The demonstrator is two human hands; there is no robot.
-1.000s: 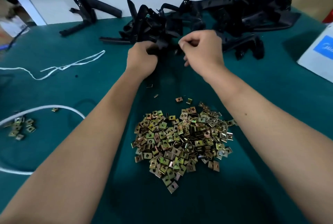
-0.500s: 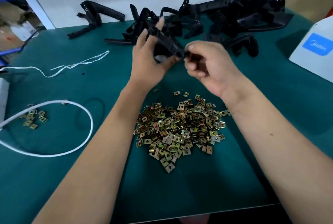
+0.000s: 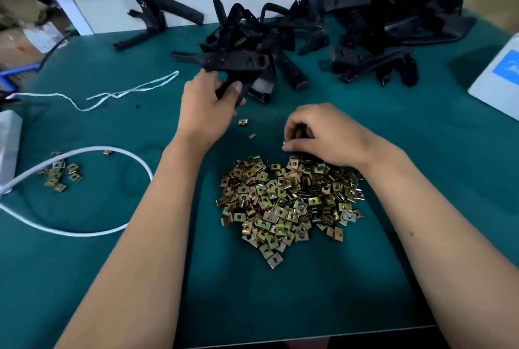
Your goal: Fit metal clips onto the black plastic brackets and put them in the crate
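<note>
My left hand (image 3: 206,107) grips a black plastic bracket (image 3: 233,60) by its lower leg and holds it just above the green table, in front of the heap of black brackets (image 3: 351,31) at the back. My right hand (image 3: 323,135) is down at the far edge of the pile of brass-coloured metal clips (image 3: 289,202), fingers curled. They seem to pinch a clip at the fingertips; the clip itself is mostly hidden. No crate is in view.
Two loose clips (image 3: 243,122) lie between my hands. A smaller group of clips (image 3: 60,175) sits at the left inside a loop of white cable (image 3: 112,152). A white string (image 3: 126,93) lies further back. A white box (image 3: 497,78) stands at the right edge.
My right hand has let go of the bracket's end and dropped to the clip pile. My left hand has turned the bracket and now holds it alone, further left.
</note>
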